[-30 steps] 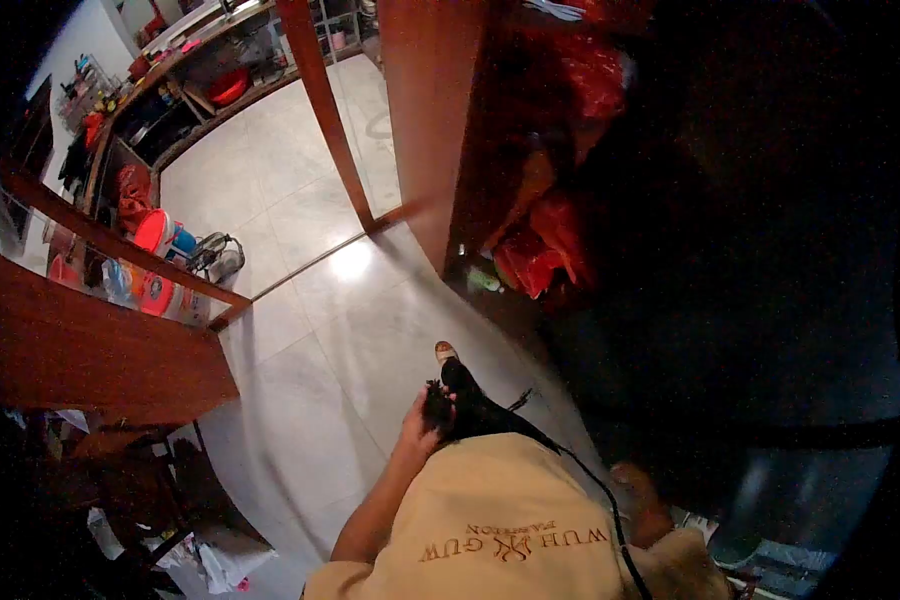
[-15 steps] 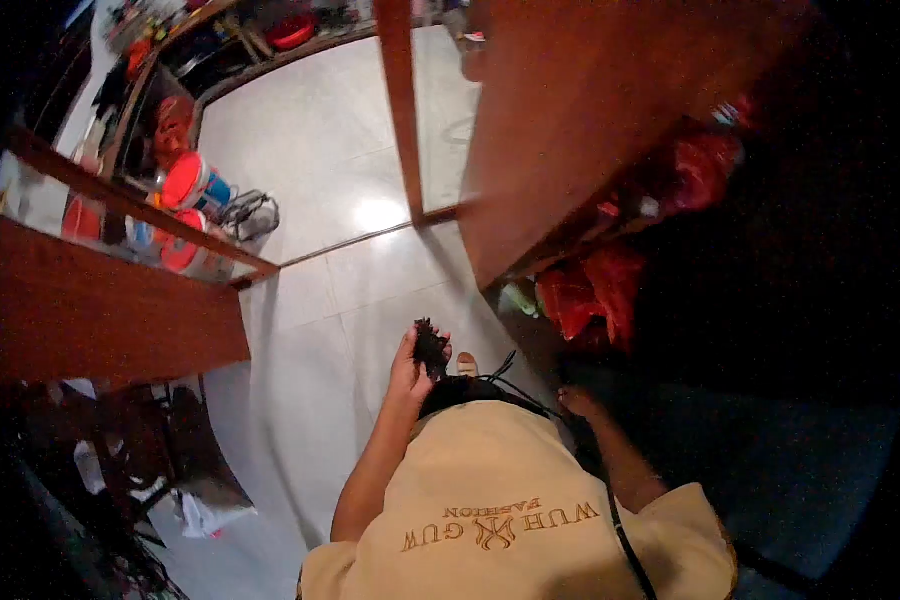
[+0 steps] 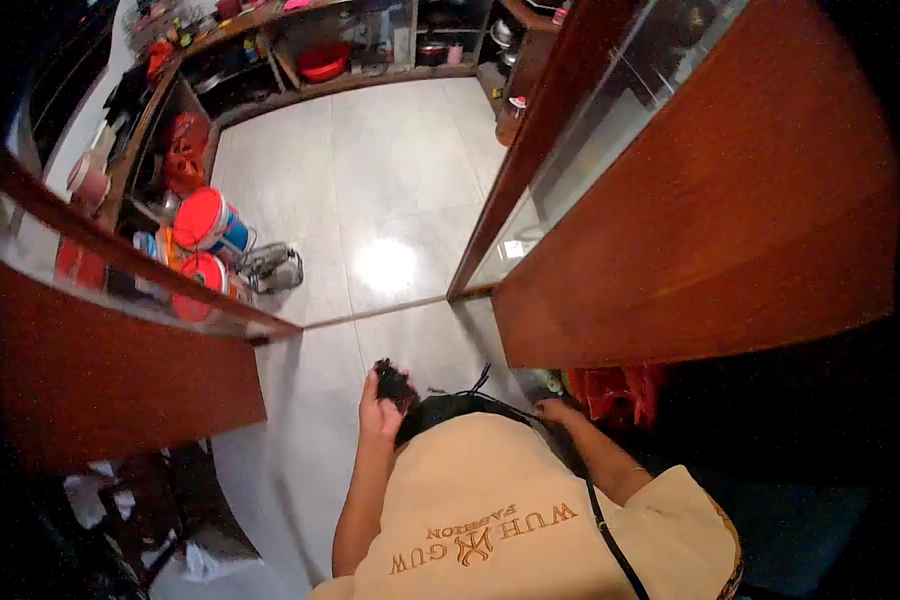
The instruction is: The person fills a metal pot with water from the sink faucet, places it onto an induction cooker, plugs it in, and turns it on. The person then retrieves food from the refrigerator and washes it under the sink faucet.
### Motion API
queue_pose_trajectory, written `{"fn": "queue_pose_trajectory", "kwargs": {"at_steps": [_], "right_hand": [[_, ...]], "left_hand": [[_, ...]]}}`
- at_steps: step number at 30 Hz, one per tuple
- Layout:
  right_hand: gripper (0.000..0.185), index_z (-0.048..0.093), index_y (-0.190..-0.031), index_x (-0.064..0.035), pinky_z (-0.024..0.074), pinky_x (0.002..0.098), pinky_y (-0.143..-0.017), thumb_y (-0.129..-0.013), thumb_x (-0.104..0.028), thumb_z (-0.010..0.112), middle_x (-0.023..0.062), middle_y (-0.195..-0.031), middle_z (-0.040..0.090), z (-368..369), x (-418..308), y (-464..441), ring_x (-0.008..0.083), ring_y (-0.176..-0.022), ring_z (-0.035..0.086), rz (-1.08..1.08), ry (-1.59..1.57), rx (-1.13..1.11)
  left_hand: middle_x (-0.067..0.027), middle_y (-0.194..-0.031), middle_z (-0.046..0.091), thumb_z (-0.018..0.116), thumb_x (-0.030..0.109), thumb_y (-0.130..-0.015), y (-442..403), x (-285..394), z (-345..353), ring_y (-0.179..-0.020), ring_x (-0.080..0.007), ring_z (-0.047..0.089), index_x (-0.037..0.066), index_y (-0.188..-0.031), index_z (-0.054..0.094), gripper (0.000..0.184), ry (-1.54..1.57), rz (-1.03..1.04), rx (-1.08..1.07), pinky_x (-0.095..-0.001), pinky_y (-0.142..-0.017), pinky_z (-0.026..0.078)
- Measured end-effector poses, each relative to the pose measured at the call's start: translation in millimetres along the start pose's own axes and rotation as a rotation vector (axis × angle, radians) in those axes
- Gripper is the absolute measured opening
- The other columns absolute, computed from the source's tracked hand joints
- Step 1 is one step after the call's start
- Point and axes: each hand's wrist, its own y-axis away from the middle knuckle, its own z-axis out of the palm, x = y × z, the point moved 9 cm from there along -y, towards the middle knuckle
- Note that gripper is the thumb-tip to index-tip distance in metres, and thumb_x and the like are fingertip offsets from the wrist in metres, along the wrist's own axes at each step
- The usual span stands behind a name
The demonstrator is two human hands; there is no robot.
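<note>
My left hand (image 3: 375, 408) is in front of my waist, its fingers closed around a dark, shaggy black clump (image 3: 397, 385). What the clump is made of, I cannot make out. Beside my right hip, my right hand (image 3: 550, 408) hangs low near the hem of my tan shirt (image 3: 490, 480). Its fingers are dim and partly lost against dark clothing, and whether it holds anything is unclear. A black cord (image 3: 610, 525) runs down the shirt.
Ahead is a doorway onto a pale tiled floor (image 3: 390, 150). Wooden door panels stand at left (image 3: 130, 370) and right (image 3: 710, 240). Paint-style buckets with red lids (image 3: 202, 218) and a wire-framed object (image 3: 272, 268) sit inside at left. Low shelves (image 3: 270, 95) line the back. Red bags (image 3: 610, 393) lie right.
My view has shifted, so the doorway and right door panel show more fully. The black clump stays in my left hand, which appears lower and further left.
</note>
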Motion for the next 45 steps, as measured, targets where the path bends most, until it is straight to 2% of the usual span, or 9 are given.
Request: {"fn": "queue_pose_trajectory", "kwargs": {"at_steps": [1,5,7,9,14,25,29,37,45], "right_hand": [[0.035,0.057,-0.112,-0.005,0.0457,0.0405,-0.076,-0.088,-0.028,0.048,0.0142,-0.101,0.063,-1.5,-32.7,0.8,0.0285,-0.095,0.059,-0.118,0.135,-0.012],[0.04,0.057,-0.112,-0.0046,0.0426,0.0413,-0.083,-0.088,-0.034,0.045,0.0172,-0.105,0.061,-34.8,-108.9,-10.7,0.031,-0.1,0.057,-0.168,0.018,-0.001],[0.044,0.057,-0.112,-0.0034,0.0414,0.0416,-0.085,-0.087,-0.037,0.044,0.0183,-0.107,0.06,-48.9,-113.9,-31.1,0.0316,-0.1,0.057,0.053,-0.185,-0.046],[0.044,0.057,-0.112,-0.0035,0.0415,0.0416,-0.085,-0.087,-0.037,0.044,0.0182,-0.107,0.06,-66.6,-136.3,-51.8,0.0315,-0.1,0.057,0.063,-0.211,-0.073],[0.043,0.057,-0.112,-0.0039,0.0417,0.0417,-0.085,-0.087,-0.036,0.045,0.0178,-0.108,0.06,-86.0,-174.6,-125.1,0.0311,-0.1,0.057,0.07,-0.225,-0.105],[0.042,0.058,-0.112,-0.0046,0.0423,0.0418,-0.084,-0.086,-0.036,0.047,0.0169,-0.11,0.059,-255.5,-264.9,-251.6,0.0304,-0.1,0.057,0.102,-0.249,-0.1],[0.042,0.058,-0.112,-0.0049,0.0425,0.0419,-0.084,-0.085,-0.036,0.048,0.0166,-0.111,0.059,-311.2,-303.6,-299.4,0.0301,-0.101,0.057,0.11,-0.252,-0.104],[0.041,0.058,-0.112,-0.0054,0.0429,0.042,-0.084,-0.085,-0.035,0.049,0.016,-0.113,0.058,-396.9,-394.4,-379.1,0.0296,-0.101,0.057,0.203,-0.352,-0.072],[0.041,0.059,-0.112,-0.0059,0.0433,0.0421,-0.084,-0.084,-0.035,0.051,0.0153,-0.115,0.058,-470.9,-487.3,-446.4,0.029,-0.101,0.057,0.265,-0.505,-0.062]], "left_hand": [[-0.009,-0.1,0.06,0.054,0.033,-0.089,-6.1,18.3,8.7,-0.097,-0.0272,0.056,0.01,-0.106,0.055,0.029,0.007,0.005,-0.022,-0.0416,-0.081,0.048],[-0.0071,-0.1,0.061,0.054,0.031,-0.089,-52.4,81.0,27.5,-0.096,-0.0261,0.057,0.01,-0.104,0.056,0.026,-0.016,0.022,-0.019,-0.0411,-0.081,0.049],[-0.0072,-0.098,0.061,0.053,0.03,-0.089,-79.9,100.7,32.2,-0.096,-0.0266,0.057,0.011,-0.103,0.057,0.024,-0.004,0.014,0.07,-0.0414,-0.08,0.049],[-0.0093,-0.102,0.06,0.053,0.027,-0.09,-108.6,115.2,46.6,-0.097,-0.0296,0.056,0.013,-0.107,0.054,0.022,0.064,-0.014,0.102,-0.0443,-0.08,0.049],[-0.0056,-0.103,0.059,0.052,0.03,-0.089,-186.1,169.9,58.6,-0.099,-0.0263,0.056,0.019,-0.108,0.055,0.022,0.027,-0.018,0.125,-0.044,-0.076,0.049],[-0.0068,-0.098,0.059,0.05,0.026,-0.09,-379.8,293.0,182.8,-0.092,-0.0277,0.057,0.014,-0.107,0.052,0.021,-0.033,0.122,0.09,-0.0437,-0.075,0.05],[-0.0088,-0.1,0.058,0.048,0.027,-0.092,-455.2,296.3,199.3,-0.093,-0.0291,0.057,0.015,-0.11,0.051,0.022,0.05,-0.042,0.146,-0.0435,-0.079,0.049],[-0.0111,-0.104,0.058,0.046,0.024,-0.092,-630.2,395.1,295.6,-0.094,-0.0308,0.057,0.012,-0.109,0.052,0.021,-0.09,-0.124,-0.06,-0.0475,-0.082,0.047],[-0.0106,-0.108,0.056,0.044,0.016,-0.093,-766.2,482.3,403.6,-0.096,-0.0269,0.056,0.006,-0.111,0.049,0.022,-0.185,-0.105,-0.142,-0.0442,-0.09,0.045]]}}
